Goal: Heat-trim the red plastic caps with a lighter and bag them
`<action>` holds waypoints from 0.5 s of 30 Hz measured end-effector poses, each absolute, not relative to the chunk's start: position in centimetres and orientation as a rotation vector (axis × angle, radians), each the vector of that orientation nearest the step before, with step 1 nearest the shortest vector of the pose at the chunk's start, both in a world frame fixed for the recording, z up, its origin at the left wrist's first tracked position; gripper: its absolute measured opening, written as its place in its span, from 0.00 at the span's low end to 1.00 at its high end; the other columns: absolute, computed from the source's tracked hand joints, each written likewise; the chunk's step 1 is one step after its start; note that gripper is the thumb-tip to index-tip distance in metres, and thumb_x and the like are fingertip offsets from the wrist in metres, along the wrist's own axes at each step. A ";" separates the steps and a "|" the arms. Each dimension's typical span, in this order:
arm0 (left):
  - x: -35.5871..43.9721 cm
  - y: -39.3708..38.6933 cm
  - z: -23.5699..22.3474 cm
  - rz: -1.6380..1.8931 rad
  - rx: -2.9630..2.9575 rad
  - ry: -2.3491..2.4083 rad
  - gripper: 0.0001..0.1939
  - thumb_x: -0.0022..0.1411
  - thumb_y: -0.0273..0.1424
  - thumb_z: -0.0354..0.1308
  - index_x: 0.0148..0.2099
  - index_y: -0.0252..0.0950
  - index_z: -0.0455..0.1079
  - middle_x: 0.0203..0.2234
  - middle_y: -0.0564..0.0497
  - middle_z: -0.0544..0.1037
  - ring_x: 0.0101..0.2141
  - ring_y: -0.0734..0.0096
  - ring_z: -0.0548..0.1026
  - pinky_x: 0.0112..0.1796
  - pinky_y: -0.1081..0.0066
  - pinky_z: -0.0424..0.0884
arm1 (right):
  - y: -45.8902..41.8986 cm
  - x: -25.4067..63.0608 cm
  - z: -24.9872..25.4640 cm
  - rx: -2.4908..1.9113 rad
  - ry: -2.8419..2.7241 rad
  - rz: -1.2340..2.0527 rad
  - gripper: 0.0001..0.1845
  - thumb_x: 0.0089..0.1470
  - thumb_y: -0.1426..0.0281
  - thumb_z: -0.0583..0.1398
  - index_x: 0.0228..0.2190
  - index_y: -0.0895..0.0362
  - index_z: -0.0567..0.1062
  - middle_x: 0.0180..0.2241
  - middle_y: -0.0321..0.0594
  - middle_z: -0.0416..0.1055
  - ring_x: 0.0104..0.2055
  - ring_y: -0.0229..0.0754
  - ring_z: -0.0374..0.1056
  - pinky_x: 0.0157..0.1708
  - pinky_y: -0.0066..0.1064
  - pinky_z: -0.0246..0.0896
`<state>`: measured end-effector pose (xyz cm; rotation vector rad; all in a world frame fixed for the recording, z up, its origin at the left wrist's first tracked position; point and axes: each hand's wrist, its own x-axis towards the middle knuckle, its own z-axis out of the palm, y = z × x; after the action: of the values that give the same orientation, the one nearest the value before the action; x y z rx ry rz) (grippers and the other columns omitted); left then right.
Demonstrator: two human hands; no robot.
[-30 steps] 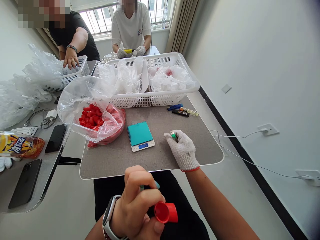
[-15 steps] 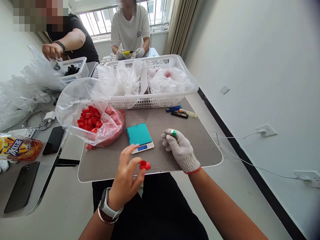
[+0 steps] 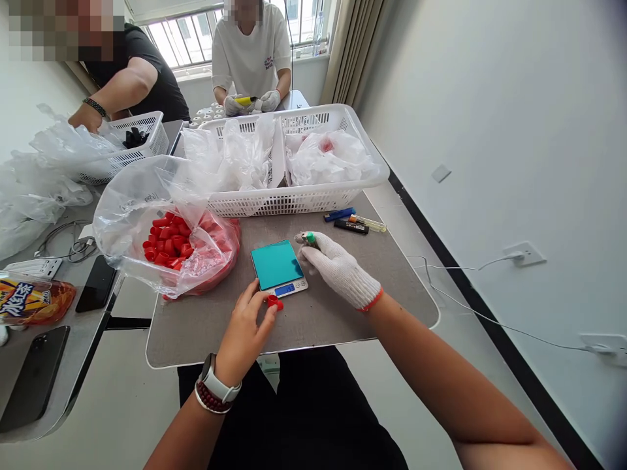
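My bare left hand [image 3: 247, 324], a watch on its wrist, pinches a small red cap [image 3: 274, 302] just in front of a small scale with a teal top [image 3: 277, 266]. My right hand [image 3: 334, 264], in a white knit glove, is closed round a lighter with a green end [image 3: 309, 239] right beside the scale's right edge. Both rest on a grey mat [image 3: 353, 313]. A clear plastic bag full of red caps [image 3: 169, 238] lies to the left of the scale.
A white basket of plastic bags [image 3: 294, 196] stands behind the scale, with three lighters [image 3: 355, 222] in front of its right end. Two other people work at the far side. Phones [image 3: 34, 375], a drink bottle [image 3: 34, 300] and cables lie on the left.
My left hand carried the red cap forward and down to the mat before the scale. My gloved right hand moved left with the lighter to the scale's edge.
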<state>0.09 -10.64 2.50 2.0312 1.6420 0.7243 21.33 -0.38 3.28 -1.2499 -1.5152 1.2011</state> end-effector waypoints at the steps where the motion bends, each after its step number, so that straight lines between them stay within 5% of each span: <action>1: 0.3 -10.2 2.6 0.751 2.051 1.659 0.11 0.70 0.35 0.52 0.48 0.38 0.71 0.60 0.40 0.67 0.61 0.54 0.68 0.57 0.53 0.69 | 0.2 21.0 3.3 -1.253 -1.452 1.252 0.19 0.59 0.54 0.55 0.44 0.54 0.74 0.30 0.37 0.74 0.27 0.37 0.67 0.25 0.28 0.63; 7: 0.9 -4.7 3.1 0.950 2.117 1.529 0.10 0.71 0.36 0.52 0.46 0.36 0.69 0.40 0.46 0.80 0.41 0.66 0.79 0.43 0.66 0.74 | 3.8 19.3 2.2 -1.233 -0.964 1.594 0.37 0.53 0.35 0.48 0.23 0.56 0.69 0.14 0.34 0.60 0.14 0.32 0.52 0.13 0.26 0.41; 11: 0.7 -1.3 1.5 1.062 2.129 1.530 0.13 0.70 0.39 0.52 0.46 0.35 0.70 0.37 0.46 0.81 0.35 0.67 0.79 0.36 0.69 0.73 | 4.7 18.8 1.8 -1.226 -0.896 1.596 0.35 0.54 0.38 0.50 0.17 0.55 0.64 0.11 0.32 0.54 0.12 0.31 0.46 0.12 0.27 0.37; 15: 0.5 -0.7 0.4 1.189 2.123 1.464 0.13 0.70 0.39 0.52 0.46 0.35 0.71 0.36 0.47 0.80 0.32 0.69 0.76 0.33 0.71 0.71 | 4.2 18.5 1.7 -1.199 -0.968 1.471 0.31 0.55 0.44 0.52 0.16 0.55 0.64 0.12 0.33 0.56 0.14 0.32 0.50 0.15 0.27 0.44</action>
<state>0.54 -0.72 0.40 2.1235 1.4638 1.1889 18.50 4.20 1.74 -1.1994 -0.9682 1.4709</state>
